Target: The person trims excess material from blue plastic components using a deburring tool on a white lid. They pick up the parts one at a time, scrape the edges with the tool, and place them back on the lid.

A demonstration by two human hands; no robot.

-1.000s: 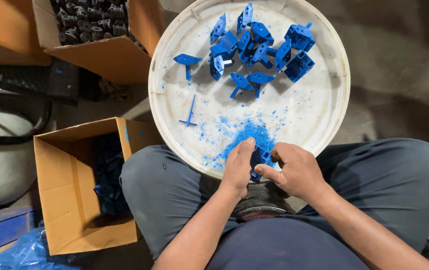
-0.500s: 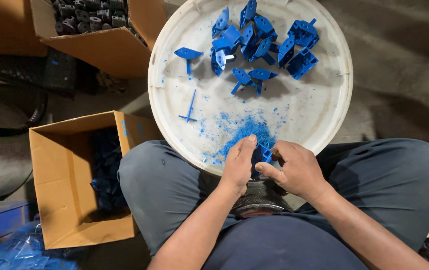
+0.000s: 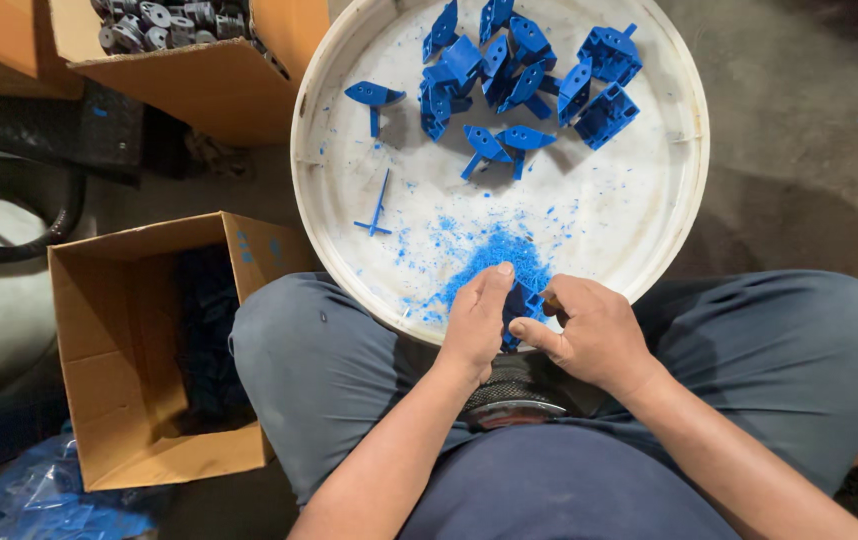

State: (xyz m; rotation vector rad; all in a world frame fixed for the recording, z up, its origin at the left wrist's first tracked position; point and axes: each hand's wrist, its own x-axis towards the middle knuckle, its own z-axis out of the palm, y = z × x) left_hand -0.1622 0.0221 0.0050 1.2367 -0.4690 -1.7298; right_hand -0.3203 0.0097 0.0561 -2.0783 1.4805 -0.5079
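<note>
1. Both hands are working over the near rim of the round white tray (image 3: 684, 215), which is resting across the person's lap. The left hand (image 3: 474, 322) and the right hand (image 3: 594, 335) are together pinching one small blue plastic part (image 3: 521, 303), fingers closed on it from either side.
2. The part is sitting just above the tray's near edge; keeping it there seems wise, so any trimmings drop onto the pile of blue shavings (image 3: 499, 255) lying just beyond the hands.
3. Whether a blade is in the right hand, I cannot tell; a firm, short grip looks best.
4. Left of the tray, an open cardboard box (image 3: 109, 390) is standing on the floor.
5. At the tray's far side, a heap of blue parts (image 3: 529, 70) is lying; a single thin blue strip (image 3: 377, 210) rests nearer its left edge.
</note>
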